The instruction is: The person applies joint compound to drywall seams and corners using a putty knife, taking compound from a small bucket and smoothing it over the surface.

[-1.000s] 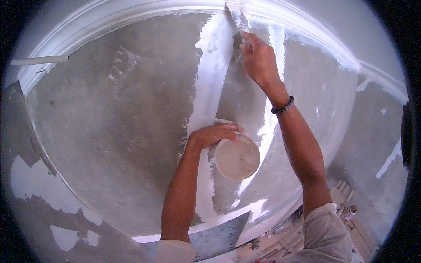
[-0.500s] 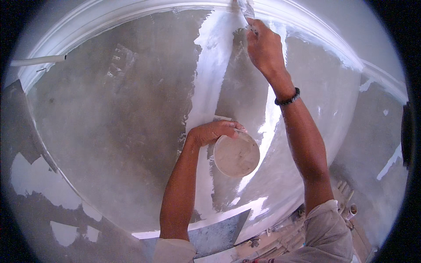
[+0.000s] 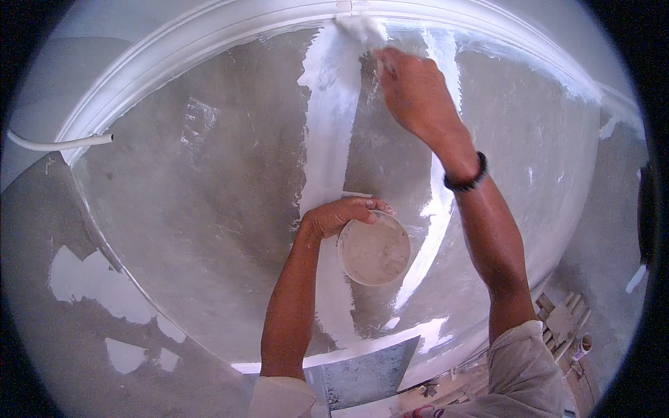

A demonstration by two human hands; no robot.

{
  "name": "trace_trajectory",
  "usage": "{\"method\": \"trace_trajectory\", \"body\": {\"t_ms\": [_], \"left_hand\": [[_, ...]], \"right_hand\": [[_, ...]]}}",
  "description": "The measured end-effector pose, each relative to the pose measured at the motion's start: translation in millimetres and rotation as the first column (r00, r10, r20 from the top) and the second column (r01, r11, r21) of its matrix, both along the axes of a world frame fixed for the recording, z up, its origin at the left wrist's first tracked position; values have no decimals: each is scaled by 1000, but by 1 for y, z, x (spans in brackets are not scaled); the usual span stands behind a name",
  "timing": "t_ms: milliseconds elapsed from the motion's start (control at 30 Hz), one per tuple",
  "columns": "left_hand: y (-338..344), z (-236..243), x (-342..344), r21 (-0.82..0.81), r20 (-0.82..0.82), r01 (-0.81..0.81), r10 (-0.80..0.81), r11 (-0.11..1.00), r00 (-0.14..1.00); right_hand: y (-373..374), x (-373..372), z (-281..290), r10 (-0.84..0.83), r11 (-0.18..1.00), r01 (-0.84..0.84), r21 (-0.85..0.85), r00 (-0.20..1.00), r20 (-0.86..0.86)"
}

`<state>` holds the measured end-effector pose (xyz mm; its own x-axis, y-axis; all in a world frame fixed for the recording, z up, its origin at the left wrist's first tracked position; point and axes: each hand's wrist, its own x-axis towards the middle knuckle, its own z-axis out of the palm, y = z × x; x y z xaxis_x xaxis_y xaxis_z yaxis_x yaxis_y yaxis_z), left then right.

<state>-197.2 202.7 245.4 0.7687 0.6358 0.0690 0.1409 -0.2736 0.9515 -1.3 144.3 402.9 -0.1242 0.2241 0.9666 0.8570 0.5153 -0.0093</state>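
Note:
My left hand (image 3: 340,215) is closed on the rim of a round tub (image 3: 376,256), whose open mouth shows pale grey-white filler inside. In front of the grey wall (image 3: 233,181) I hold this tub at about mid-height. High up, my right hand (image 3: 420,96) grips a putty knife (image 3: 362,32), smeared by motion and coated in white. Its blade is at the top of a wide white filler band (image 3: 331,118), just beneath the white cornice (image 3: 230,22). Most of the handle is hidden in my fist.
A second white strip (image 3: 440,198) runs down behind my right forearm. At left, a white pipe (image 3: 83,141) sticks out near the cornice. Below lie a dark opening (image 3: 366,373), stacked wooden pieces (image 3: 563,320) and a small can (image 3: 582,344). White patches (image 3: 104,289) mark the left wall.
My right hand and the putty knife have moved left and slightly down along the cornice edge. The tub stays in my left hand, almost unmoved. The view has shifted a little.

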Motion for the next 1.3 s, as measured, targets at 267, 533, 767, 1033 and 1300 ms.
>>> {"method": "trace_trajectory", "body": {"t_ms": [267,533,767,1033,1300], "left_hand": [[-19,-5,2,-91,-34,-151,148,984,988],[-68,-17,-7,-69,20,-596,598,800,801],[-81,-15,-28,-120,4,-627,632,769,775],[-64,-34,-58,-137,-73,-632,629,762,774],[-72,-45,-53,-24,-18,-707,707,707,707]], "right_hand": [[-57,67,-97,684,111,-963,-245,253,-684],[-64,88,-187,702,215,-871,-443,453,-550],[-80,81,-239,650,700,-526,-483,750,125],[-91,99,-270,640,691,-348,-634,701,313],[-94,112,-264,700,619,-301,-725,631,336]]}}
